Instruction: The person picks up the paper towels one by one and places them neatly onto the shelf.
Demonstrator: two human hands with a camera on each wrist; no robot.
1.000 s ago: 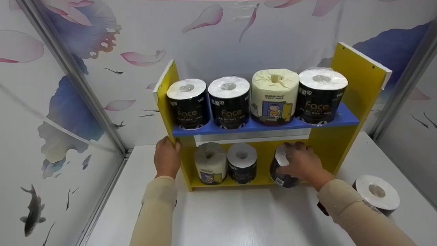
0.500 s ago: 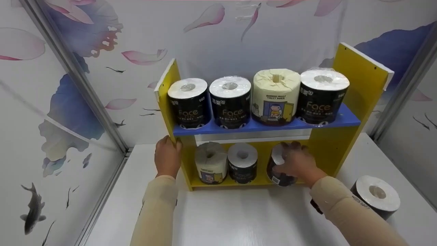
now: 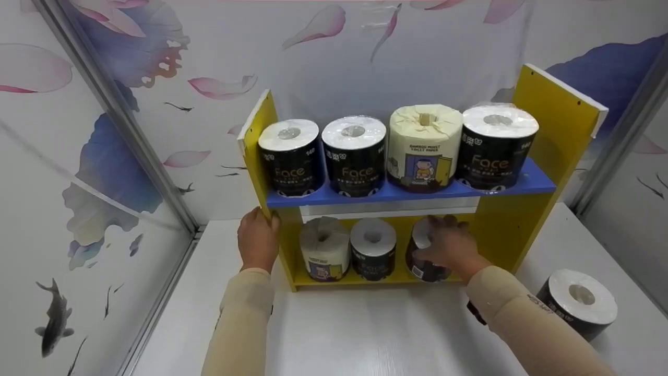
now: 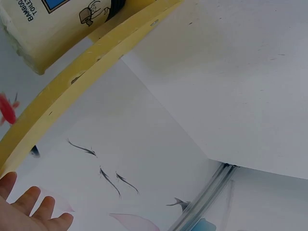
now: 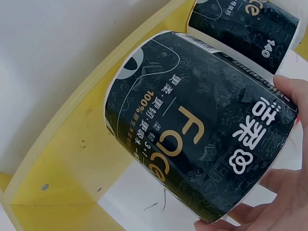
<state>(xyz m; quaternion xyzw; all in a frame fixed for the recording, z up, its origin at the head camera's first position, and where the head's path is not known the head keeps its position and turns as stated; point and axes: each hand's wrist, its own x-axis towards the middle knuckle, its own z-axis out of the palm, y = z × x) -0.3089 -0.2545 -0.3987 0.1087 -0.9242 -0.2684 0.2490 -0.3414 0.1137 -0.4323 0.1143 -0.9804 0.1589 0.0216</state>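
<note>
A small yellow shelf rack with a blue upper board stands on the white table. My left hand holds the front edge of its left side panel; in the left wrist view the fingers lie by the panel edge. My right hand grips a black-wrapped toilet paper roll by its upper end, at the lower shelf. In the head view that roll is partly behind the hand. To its left on the lower shelf stand another black-wrapped roll and a cream-wrapped roll, with a gap before the held one.
On the upper board stand several rolls, including a cream-wrapped one and a black-wrapped one at the right. Another black-wrapped roll sits on the table to the right, near my right forearm. Patterned walls enclose the table.
My right hand has moved slightly left with the toilet paper roll, which now stands more upright and farther in on the lower shelf. The left hand stays at the side panel.
</note>
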